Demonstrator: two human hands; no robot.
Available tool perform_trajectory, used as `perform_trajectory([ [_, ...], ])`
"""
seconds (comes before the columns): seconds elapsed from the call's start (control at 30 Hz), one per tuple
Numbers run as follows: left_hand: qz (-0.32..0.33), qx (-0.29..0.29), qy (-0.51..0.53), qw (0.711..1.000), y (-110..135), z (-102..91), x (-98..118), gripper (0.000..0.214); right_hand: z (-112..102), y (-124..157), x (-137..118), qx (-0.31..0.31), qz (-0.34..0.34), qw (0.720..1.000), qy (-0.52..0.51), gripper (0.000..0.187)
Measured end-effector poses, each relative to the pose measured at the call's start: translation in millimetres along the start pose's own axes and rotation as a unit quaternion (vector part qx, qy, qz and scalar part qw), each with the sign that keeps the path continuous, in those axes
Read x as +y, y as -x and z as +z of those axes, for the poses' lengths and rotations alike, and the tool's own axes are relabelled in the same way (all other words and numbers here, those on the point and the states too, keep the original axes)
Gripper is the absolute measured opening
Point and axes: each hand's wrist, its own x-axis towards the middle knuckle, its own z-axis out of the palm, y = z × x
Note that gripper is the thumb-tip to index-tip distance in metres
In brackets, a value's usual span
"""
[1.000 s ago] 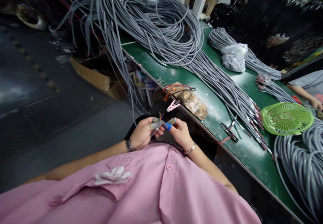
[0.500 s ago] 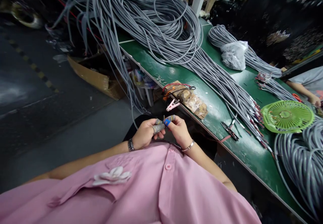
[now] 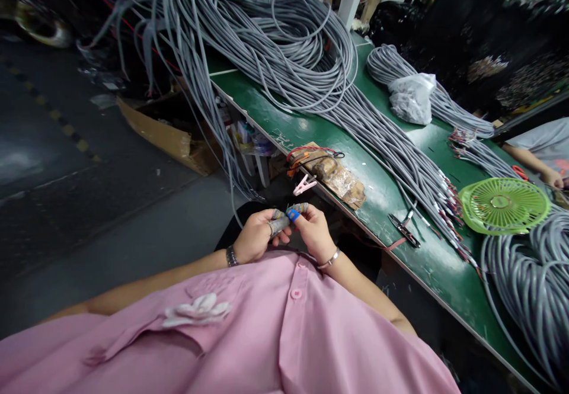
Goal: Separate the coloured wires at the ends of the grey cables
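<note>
In front of the pink shirt, my left hand is closed around the end of a grey cable, which runs down from the bundle and passes behind that hand. Grey wrapping covers its thumb and a fingertip. My right hand meets it, thumb and forefinger pinched at the cable's end. Blue tape is on that thumb and patterned wrapping on the forefinger. Tiny thin wires poke up between the fingertips; the rest is hidden by the fingers. Just beyond the hands, a pink clip sits at the table edge.
A long bundle of grey cables lies over the green table. A taped block, pliers, a green fan, a plastic bag and a cable coil lie there too. Another person's hand shows at right.
The hands stay together in nearly the same place. The thin wires between the fingertips have shifted slightly, and the view has moved a little.
</note>
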Motion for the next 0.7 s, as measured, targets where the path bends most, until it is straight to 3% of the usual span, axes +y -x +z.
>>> perform_trajectory([
  [0.3,-0.008,-0.018,-0.008,1.0,0.6,0.3,4.9,0.01,2.2,-0.6,0.8,0.024,0.025,0.998,-0.054,0.026],
  [0.47,-0.011,0.011,0.033,0.999,-1.0,-3.6,5.1,0.014,-7.7,-4.2,-3.7,0.05,0.054,0.99,-0.118,0.037],
  [0.6,-0.001,0.011,0.045,0.999,-2.7,-6.8,2.2,0.014,-12.5,-2.3,-4.5,0.003,0.082,0.99,-0.114,0.04],
  [0.7,-0.004,0.012,0.039,0.999,-2.6,-6.0,2.5,0.014,-8.9,-0.6,-4.6,-0.015,0.063,0.995,-0.078,0.037],
])
